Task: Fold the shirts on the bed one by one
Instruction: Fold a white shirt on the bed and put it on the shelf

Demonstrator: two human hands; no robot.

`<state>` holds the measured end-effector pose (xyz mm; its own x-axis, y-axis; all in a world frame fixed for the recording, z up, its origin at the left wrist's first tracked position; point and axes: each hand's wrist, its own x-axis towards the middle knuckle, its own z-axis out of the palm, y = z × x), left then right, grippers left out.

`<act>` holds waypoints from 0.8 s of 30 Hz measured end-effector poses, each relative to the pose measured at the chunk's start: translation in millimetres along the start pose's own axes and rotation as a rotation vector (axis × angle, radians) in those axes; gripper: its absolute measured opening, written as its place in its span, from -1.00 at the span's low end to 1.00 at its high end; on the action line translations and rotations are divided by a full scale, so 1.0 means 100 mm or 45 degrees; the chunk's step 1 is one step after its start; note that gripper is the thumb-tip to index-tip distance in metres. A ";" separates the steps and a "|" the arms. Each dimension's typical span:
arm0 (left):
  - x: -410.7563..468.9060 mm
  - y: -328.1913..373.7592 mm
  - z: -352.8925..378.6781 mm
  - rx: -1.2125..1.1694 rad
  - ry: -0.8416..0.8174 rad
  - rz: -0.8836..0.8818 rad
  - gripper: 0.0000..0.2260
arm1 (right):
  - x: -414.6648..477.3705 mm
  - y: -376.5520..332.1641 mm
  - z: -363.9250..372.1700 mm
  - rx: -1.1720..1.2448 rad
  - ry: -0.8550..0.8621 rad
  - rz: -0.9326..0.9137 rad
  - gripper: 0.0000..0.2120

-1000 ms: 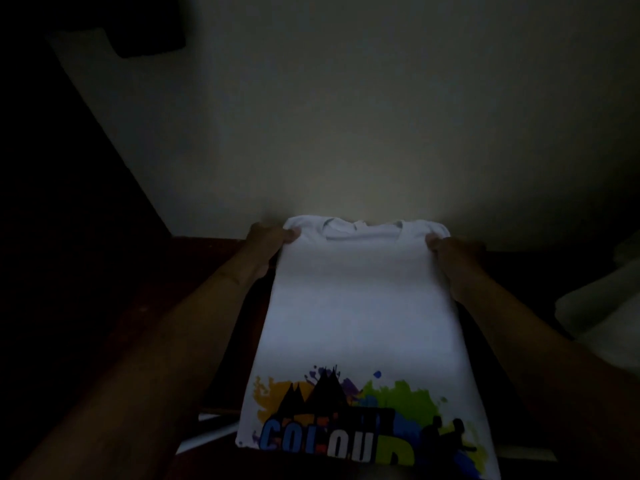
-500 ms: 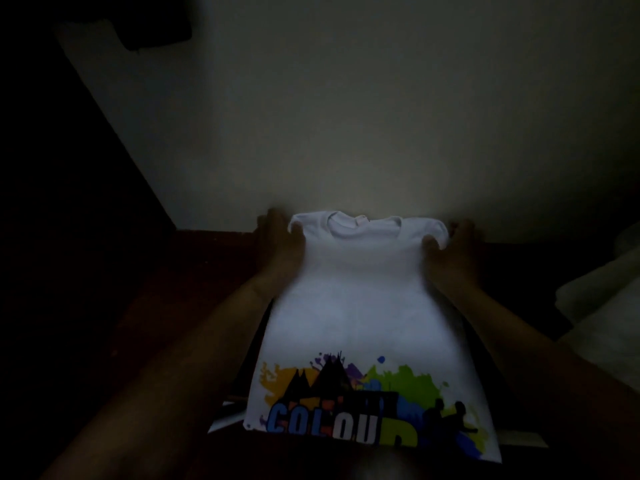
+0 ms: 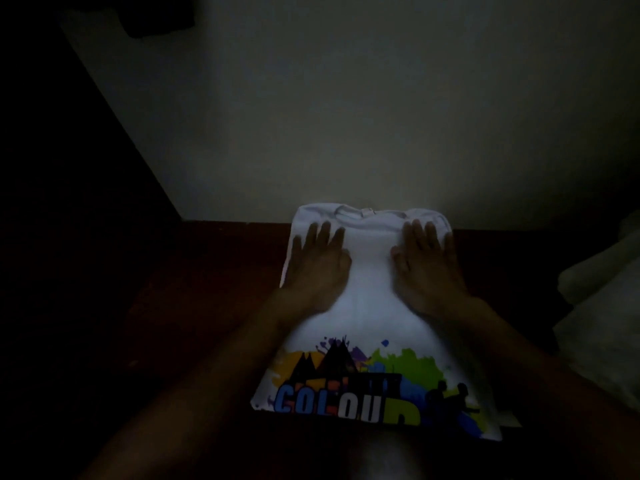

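The white cotton T-shirt with a splashy multicoloured print (image 3: 367,299) lies flat on the dark reddish bed surface (image 3: 207,289), its collar away from the person, long axis running straight out. The left hand (image 3: 317,268) and right hand (image 3: 427,271) press it near the shoulders, fingers straight and spread (equally near). Pale bedding (image 3: 602,317) sits at the right.

Both hands flat on the shirt (image 3: 370,299), left hand (image 3: 317,263) beside right hand (image 3: 427,266).

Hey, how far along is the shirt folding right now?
Done: the white printed T-shirt looks narrowed, sleeves tucked away. In hand: left hand and right hand press flat below its collar. Left: folding it end to end; the pale heap at right may be more shirts, too dark to tell.
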<state>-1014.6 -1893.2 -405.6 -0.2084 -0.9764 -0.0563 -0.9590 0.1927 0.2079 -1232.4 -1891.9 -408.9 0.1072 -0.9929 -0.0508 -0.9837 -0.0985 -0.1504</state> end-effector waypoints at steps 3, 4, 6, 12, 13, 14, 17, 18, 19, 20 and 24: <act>-0.26 0.06 0.19 -0.016 -0.073 0.057 -0.45 | -0.44 -0.21 0.03 0.107 -0.057 -0.056 -0.38; -0.32 0.02 0.27 0.028 -0.078 0.068 -0.44 | -0.56 -0.23 0.07 0.135 -0.094 -0.070 -0.38; -0.38 -0.08 0.32 0.078 -0.049 0.038 -0.43 | -0.71 -0.17 0.17 0.089 -0.137 -0.084 -0.37; -0.72 0.19 0.17 0.016 -0.065 0.003 -0.45 | -0.93 -0.13 0.08 0.128 -0.093 -0.054 -0.39; -0.85 0.26 0.21 -0.011 -0.068 0.058 -0.45 | -1.03 -0.18 0.08 0.152 -0.068 -0.084 -0.38; -0.97 0.31 0.26 -0.035 -0.075 0.102 -0.44 | -1.13 -0.23 0.10 0.159 -0.050 -0.112 -0.34; -1.15 0.26 0.40 -0.008 -0.070 0.115 -0.38 | -1.35 -0.24 0.26 0.091 -0.066 -0.127 -0.28; -1.15 0.22 0.42 0.017 -0.061 0.098 -0.36 | -1.37 -0.21 0.30 0.069 -0.072 -0.106 -0.28; -1.15 0.19 0.42 0.039 -0.059 0.084 -0.36 | -1.37 -0.18 0.30 0.062 -0.077 -0.087 -0.28; -1.15 0.18 0.41 0.052 -0.062 0.076 -0.37 | -1.37 -0.16 0.28 0.069 -0.086 -0.075 -0.27; -1.20 0.20 0.21 0.068 -0.062 0.070 -0.41 | -1.45 -0.13 0.10 0.061 -0.079 -0.046 -0.21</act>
<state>-1012.9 -1770.2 -415.4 -0.2686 -0.9587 -0.0938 -0.9545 0.2518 0.1594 -1233.8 -1746.1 -409.1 0.1530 -0.9826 -0.1056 -0.9711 -0.1296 -0.2004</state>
